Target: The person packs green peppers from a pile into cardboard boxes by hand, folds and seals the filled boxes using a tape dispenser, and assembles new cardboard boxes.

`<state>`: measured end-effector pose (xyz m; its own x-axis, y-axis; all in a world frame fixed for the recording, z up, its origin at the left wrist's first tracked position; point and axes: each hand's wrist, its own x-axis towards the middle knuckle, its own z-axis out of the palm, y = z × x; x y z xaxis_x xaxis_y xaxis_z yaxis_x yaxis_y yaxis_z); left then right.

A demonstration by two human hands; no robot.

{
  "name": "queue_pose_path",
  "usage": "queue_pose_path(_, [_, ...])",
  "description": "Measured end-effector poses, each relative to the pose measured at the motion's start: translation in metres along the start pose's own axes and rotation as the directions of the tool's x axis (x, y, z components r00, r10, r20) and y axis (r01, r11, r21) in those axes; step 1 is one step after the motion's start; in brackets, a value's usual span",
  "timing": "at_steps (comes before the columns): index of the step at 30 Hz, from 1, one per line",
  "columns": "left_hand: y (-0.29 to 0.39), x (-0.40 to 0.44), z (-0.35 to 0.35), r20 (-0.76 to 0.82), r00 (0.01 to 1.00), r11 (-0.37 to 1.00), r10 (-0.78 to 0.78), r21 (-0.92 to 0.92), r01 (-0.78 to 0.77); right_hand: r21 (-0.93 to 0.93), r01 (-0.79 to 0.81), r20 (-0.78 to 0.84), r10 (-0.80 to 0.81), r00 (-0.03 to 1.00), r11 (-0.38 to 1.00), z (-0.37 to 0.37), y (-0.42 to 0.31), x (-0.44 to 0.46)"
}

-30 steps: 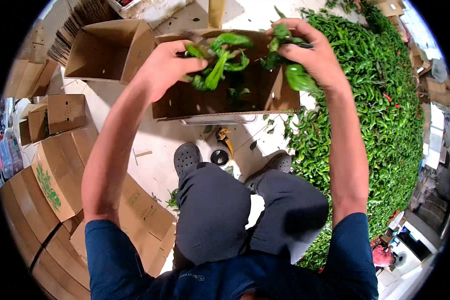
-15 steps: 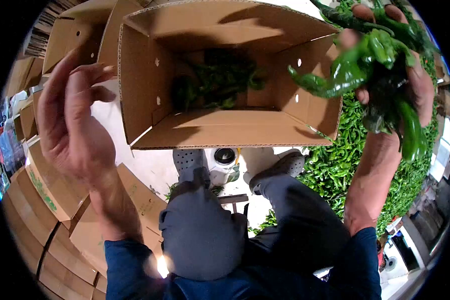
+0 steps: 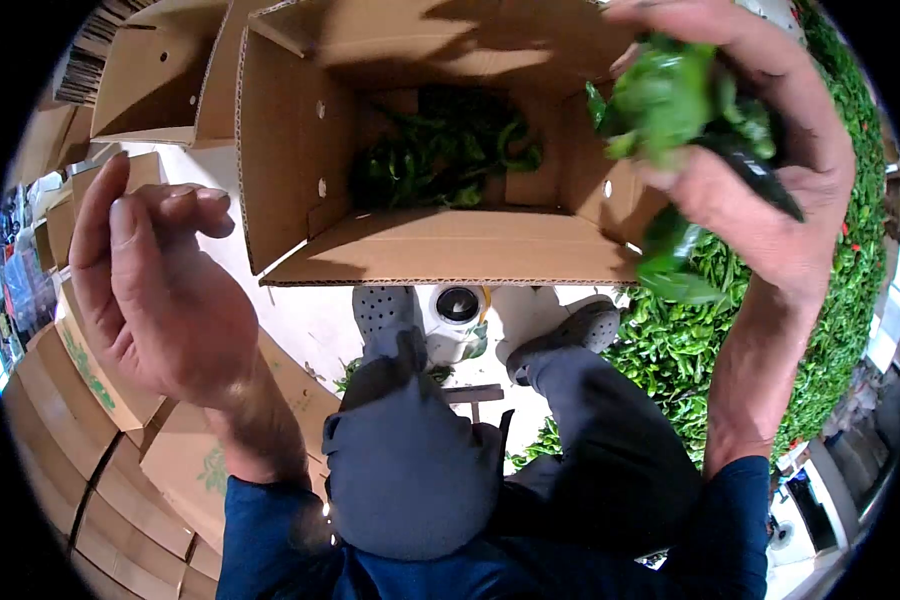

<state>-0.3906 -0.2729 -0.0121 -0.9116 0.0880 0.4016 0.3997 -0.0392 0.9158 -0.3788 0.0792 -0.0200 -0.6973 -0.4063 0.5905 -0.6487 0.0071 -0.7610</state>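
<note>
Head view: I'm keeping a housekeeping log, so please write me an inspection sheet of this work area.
Surface: pale floor, green bits scattered on it.
Work items: open cardboard box with green peppers at its bottom; large pepper heap on the right, a few red specks in it.
Clutter: round, dark-centred object between the shoes; what it is, I cannot tell.
Hands: left hand holds nothing, beside the box; right hand holds a bunch of peppers by the box's right end, partly blurred.
Cables: nothing seen.
Surroundings: more cardboard boxes along the left.
</note>
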Motion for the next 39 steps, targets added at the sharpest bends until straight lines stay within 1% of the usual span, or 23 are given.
queue_pose_path(3, [0.007,-0.001,0.017,0.041,0.998,0.979,-0.049,0.199,0.039,-0.121,-0.112,-0.033,0.109,0.994,0.986,0.020,-0.017,0.007])
queue_pose_path(4, [0.015,0.000,0.029,0.086,0.985,0.958,-0.147,0.260,0.120,-0.193,-0.158,-0.019,0.157,0.987,0.968,0.024,-0.028,0.013])
queue_pose_path(6, [0.013,0.010,0.040,0.411,0.897,0.909,-0.163,0.416,-0.025,-0.472,-0.251,0.027,0.298,0.954,0.845,0.021,-0.036,0.009])
queue_pose_path(9, [-0.003,0.034,0.065,0.799,0.513,0.793,-0.314,0.518,-0.322,-0.612,-0.376,-0.010,0.468,0.884,0.696,0.030,-0.037,-0.006])
queue_pose_path(11, [-0.039,0.046,0.087,0.874,0.154,0.723,-0.461,0.470,-0.506,-0.632,-0.476,-0.011,0.606,0.795,0.612,0.032,-0.042,-0.013])
queue_pose_path(12, [-0.062,0.050,0.101,0.888,-0.009,0.794,-0.461,0.408,-0.451,-0.643,-0.479,-0.010,0.619,0.785,0.597,0.033,-0.046,-0.016])
queue_pose_path(13, [-0.080,0.048,0.116,0.792,-0.107,0.724,-0.601,0.483,-0.492,-0.655,-0.481,-0.010,0.630,0.776,0.582,0.033,-0.048,-0.018])
queue_pose_path(14, [-0.109,0.040,0.119,0.732,-0.104,0.692,-0.673,0.573,-0.439,-0.666,-0.484,-0.013,0.641,0.768,0.567,0.033,-0.050,-0.020])
queue_pose_path(16, [-0.192,0.014,0.109,0.702,-0.060,0.601,-0.710,0.559,-0.571,-0.672,-0.435,-0.134,0.480,0.867,0.599,0.034,-0.055,-0.023])
queue_pose_path(18, [-0.214,-0.002,0.114,0.641,-0.047,0.545,-0.766,0.609,-0.577,-0.659,-0.422,-0.275,0.323,0.906,0.623,0.028,-0.068,-0.025])
queue_pose_path(22, [-0.200,-0.022,0.127,0.706,0.074,0.565,-0.705,0.621,-0.543,-0.281,-0.584,-0.643,0.302,0.703,0.762,0.008,-0.092,-0.082])
queue_pose_path(24, [-0.199,-0.017,0.132,0.617,0.017,0.539,-0.787,0.699,-0.470,0.026,-0.672,-0.814,0.405,0.415,0.740,0.010,-0.098,-0.119])
queue_pose_path(25, [-0.185,-0.002,0.139,0.586,-0.006,0.535,-0.810,0.736,-0.415,0.200,-0.821,-0.841,0.523,0.135,0.534,0.016,-0.106,-0.172])
queue_pose_path(27, [-0.138,0.028,0.147,0.536,-0.063,0.534,-0.842,0.810,-0.242,0.371,-0.759,-0.841,0.541,-0.029,0.536,0.042,-0.107,-0.243])
queue_pose_path(28, [-0.110,0.046,0.149,0.528,-0.089,0.535,-0.845,0.834,-0.134,0.543,-0.721,-0.789,0.555,-0.262,0.430,0.060,-0.115,-0.256])
queue_pose_path(29, [-0.099,0.065,0.141,0.583,-0.102,0.590,-0.806,0.805,-0.066,0.588,-0.630,-0.783,0.553,-0.286,0.507,0.084,-0.116,-0.305])
queue_pose_path(31, [-0.066,0.082,0.124,0.693,-0.060,0.655,-0.719,0.703,0.278,0.694,-0.681,-0.674,0.545,-0.498,0.235,0.128,-0.141,-0.339])
queue_pose_path(32, [-0.056,0.090,0.116,0.762,-0.055,0.679,-0.645,0.605,0.415,0.642,-0.755,-0.688,0.537,-0.489,0.134,0.153,-0.153,-0.356])
queue_pose_path(33, [-0.040,0.092,0.113,0.795,-0.034,0.662,-0.605,0.527,0.533,0.060,-0.971,-0.825,0.537,-0.178,-0.230,0.193,-0.157,-0.411])
queue_pose_path(34, [-0.022,0.088,0.110,0.828,-0.010,0.633,-0.560,0.436,0.640,-0.145,-0.965,-0.848,0.530,0.008,-0.218,0.212,-0.176,-0.416])
queue_pose_path(35, [-0.006,0.084,0.107,0.859,0.013,0.588,-0.512,0.338,0.735,-0.226,-0.932,-0.872,0.486,0.064,-0.283,0.239,-0.180,-0.444])
queue_pose_path(36, [-0.001,0.080,0.102,0.898,0.061,0.611,-0.436,0.245,0.753,-0.088,-0.967,-0.772,0.630,-0.085,-0.239,0.252,-0.198,-0.449])
queue_pose_path(39, [0.043,0.060,0.099,0.939,0.151,0.581,-0.308,0.060,0.812,-0.194,-0.894,-0.785,0.611,-0.107,-0.405,0.306,-0.199,-0.505])
